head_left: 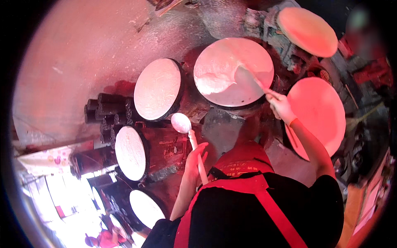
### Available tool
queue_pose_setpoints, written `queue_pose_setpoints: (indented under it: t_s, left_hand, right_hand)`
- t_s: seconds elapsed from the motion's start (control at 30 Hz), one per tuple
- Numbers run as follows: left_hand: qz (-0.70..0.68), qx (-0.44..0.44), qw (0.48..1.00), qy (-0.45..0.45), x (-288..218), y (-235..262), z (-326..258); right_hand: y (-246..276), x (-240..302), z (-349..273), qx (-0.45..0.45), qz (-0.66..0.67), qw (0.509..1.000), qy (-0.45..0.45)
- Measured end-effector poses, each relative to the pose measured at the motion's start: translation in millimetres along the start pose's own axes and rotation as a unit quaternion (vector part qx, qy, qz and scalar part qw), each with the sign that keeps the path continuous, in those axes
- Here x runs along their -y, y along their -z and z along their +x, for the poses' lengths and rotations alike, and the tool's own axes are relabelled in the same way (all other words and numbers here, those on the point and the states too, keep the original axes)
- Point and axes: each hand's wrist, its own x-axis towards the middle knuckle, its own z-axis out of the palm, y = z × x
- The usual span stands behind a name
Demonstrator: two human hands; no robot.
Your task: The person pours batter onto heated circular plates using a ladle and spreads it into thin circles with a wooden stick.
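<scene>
In front of me is a round griddle (252, 96) with pale batter (216, 82) spread over much of it and a bare grey patch toward its near right side. My right hand (280, 108) is closed around the handle of a thin scraper (257, 79), whose end lies over the batter. My left hand (195, 159) has a long pale-handled ladle (181, 122) in its grip, tilted with the bowl up and away from me. Whitish residue coats the ladle bowl, which hangs near the griddle at the left.
Round griddles covered in pale sheets curve around me: one at left (157, 89), one lower left (130, 153), one right (316, 115), one far right (308, 32). Stacked black coal briquettes (111, 109) lie at left. A person in red (109, 238) is at lower left.
</scene>
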Motion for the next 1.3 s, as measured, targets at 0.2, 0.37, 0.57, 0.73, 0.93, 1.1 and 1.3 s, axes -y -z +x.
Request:
queue_pose_setpoints:
  t_s: [0.2,0.37,0.57,0.73,0.93,1.1,1.3]
  left_hand:
    - [0.088,-0.001,0.995,0.042,-4,76,36]
    - [0.061,-0.025,0.997,0.048,6,137,38]
    - [-0.034,-0.071,0.996,0.039,34,213,-2]
    - [-0.019,-0.044,0.997,0.058,32,232,-33]
    - [-0.047,-0.067,0.996,0.036,43,239,-8]
    - [0.011,0.000,1.000,-0.001,27,206,-9]
    - [0.028,0.052,0.998,-0.011,27,175,-8]
  right_hand:
    - [-18,-56,-108,0.047,-0.022,0.998,-0.023]
    - [-135,-62,-109,-0.105,0.159,0.982,0.000]
    - [-361,-42,100,-0.104,0.273,0.952,0.088]
    - [-389,-72,205,-0.326,0.182,0.915,0.155]
    - [-367,-123,89,-0.244,0.281,0.920,0.125]
    - [-289,-89,-6,-0.221,0.241,0.943,0.067]
    - [-271,-57,5,-0.221,0.356,0.904,0.085]
